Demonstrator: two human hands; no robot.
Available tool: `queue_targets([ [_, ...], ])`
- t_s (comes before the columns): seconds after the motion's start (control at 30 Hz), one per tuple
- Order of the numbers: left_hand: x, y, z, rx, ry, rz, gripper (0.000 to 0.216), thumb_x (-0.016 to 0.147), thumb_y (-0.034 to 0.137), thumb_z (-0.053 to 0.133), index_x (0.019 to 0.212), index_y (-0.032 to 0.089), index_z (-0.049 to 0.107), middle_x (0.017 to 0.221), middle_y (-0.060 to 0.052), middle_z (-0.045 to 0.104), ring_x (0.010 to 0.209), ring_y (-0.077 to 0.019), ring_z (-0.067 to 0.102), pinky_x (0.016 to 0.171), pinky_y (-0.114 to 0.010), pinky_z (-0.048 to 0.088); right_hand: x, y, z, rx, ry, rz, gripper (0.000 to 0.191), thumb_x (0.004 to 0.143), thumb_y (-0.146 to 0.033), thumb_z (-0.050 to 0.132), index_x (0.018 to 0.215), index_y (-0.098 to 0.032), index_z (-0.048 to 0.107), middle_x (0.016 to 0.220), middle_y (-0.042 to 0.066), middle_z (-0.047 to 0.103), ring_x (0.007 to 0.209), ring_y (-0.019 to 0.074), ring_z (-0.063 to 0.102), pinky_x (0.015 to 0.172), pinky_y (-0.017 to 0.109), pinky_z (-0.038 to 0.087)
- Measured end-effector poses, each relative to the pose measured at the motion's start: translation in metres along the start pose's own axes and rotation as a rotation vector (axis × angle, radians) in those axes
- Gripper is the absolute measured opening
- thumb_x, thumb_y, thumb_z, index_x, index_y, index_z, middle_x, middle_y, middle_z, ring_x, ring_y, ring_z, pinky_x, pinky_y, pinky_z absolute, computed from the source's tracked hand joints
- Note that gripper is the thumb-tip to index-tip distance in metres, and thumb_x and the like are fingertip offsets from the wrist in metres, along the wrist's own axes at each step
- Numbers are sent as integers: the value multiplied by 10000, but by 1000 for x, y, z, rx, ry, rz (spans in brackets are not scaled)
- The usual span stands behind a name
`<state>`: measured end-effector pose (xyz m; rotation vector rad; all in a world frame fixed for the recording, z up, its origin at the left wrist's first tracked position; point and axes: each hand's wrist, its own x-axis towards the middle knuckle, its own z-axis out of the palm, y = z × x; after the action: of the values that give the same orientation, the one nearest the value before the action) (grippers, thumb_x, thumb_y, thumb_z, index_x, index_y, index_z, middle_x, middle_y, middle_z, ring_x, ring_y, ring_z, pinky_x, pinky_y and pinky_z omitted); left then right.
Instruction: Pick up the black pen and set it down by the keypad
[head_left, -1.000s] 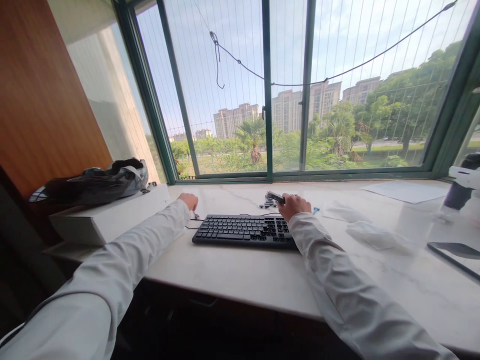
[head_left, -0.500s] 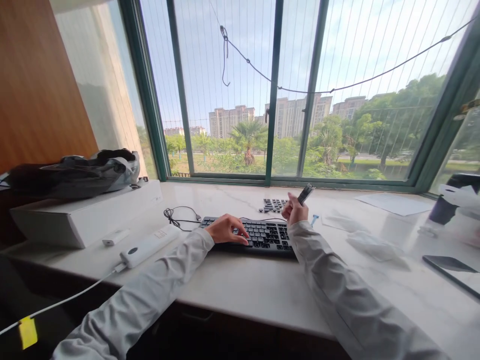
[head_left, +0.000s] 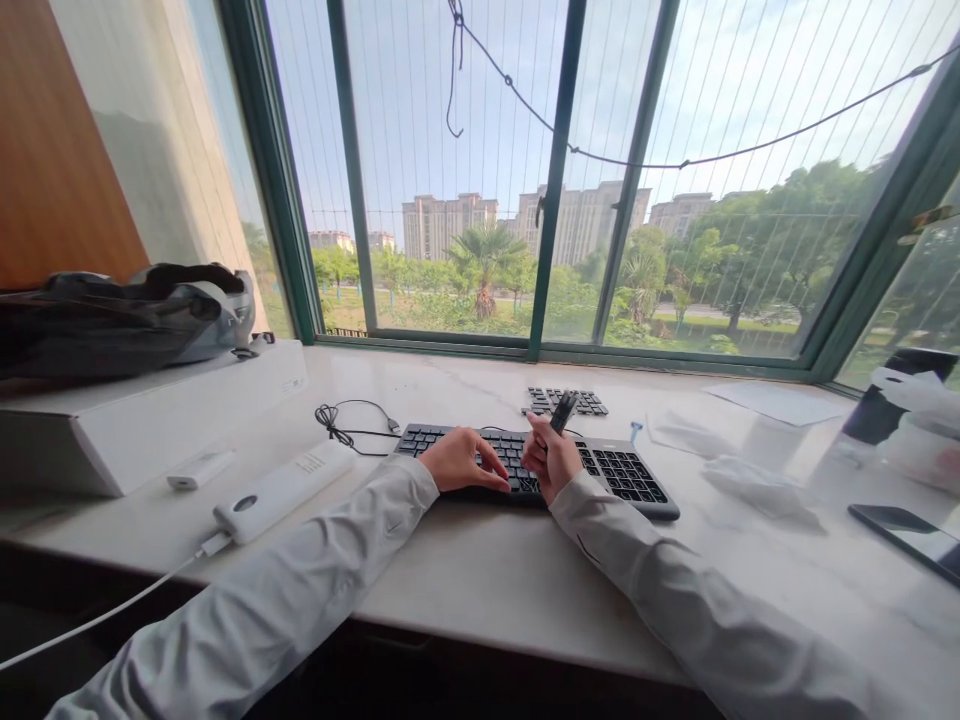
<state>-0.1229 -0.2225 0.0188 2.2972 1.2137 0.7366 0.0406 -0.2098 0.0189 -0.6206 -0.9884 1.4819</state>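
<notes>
A black keyboard (head_left: 637, 482) lies on the white stone counter, its right-hand section showing bare sockets without caps. My left hand (head_left: 460, 460) rests over the keyboard's middle-left keys, thumb and fingers apart and nothing visible between them. Just to its right, my right hand (head_left: 553, 458) is closed around a short black tool (head_left: 564, 408) whose upper end sticks out above the fist. The tool's lower end is hidden by the hand, so its kind is unclear. Behind the keyboard lie rows of loose black keycaps (head_left: 589, 402).
A coiled black cable (head_left: 334, 425) and a white power bank (head_left: 281, 492) with a cord are at left, before a white box (head_left: 150, 410) bearing a dark bag (head_left: 127, 320). To the right lie a small blue tool (head_left: 636, 431), clear plastic bags (head_left: 757, 488) and a phone (head_left: 907, 538).
My right hand has moved left and down with the black tool, from the keyboard's right end to its middle keys. My left hand stays over the keys. The view has shifted slightly.
</notes>
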Motion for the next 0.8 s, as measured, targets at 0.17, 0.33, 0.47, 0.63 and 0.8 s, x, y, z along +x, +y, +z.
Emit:
queue_targets([
  [0.17,-1,-1,-1,-54,-19,-62,478,607,560,715,846,150,774,607,-18,633,567,-107,480,516,-222,316,-2,5,4,36,39,-9,448,681,-378,703,545,-222,306,442,-90,214,386,72,228,389,253,238],
  [0.33,-1,-1,0,-78,-18,-72,470,605,548,718,840,145,773,598,-15,620,547,-100,461,515,-224,316,-2,8,5,52,38,44,440,670,-344,698,527,-215,303,454,-89,212,405,67,225,397,247,232],
  [0.47,-1,-1,-1,-75,-13,-59,458,611,531,720,842,139,773,585,-11,598,543,-95,442,503,-222,303,-4,9,6,41,27,41,423,662,-319,692,513,-211,311,451,-89,217,405,63,227,402,247,231],
  [0.63,-1,-1,-1,-84,-28,-59,452,612,529,721,845,145,771,576,-2,570,534,-86,414,493,-219,288,-5,10,9,60,43,17,442,639,-318,705,517,-215,292,448,-93,219,410,61,216,404,249,215],
  [0.8,-1,0,-1,-80,-24,-46,417,622,506,721,844,158,774,577,2,573,542,-85,416,496,-215,284,-6,12,11,67,94,2,418,630,-339,716,543,-218,325,459,-95,235,418,65,203,408,256,200],
])
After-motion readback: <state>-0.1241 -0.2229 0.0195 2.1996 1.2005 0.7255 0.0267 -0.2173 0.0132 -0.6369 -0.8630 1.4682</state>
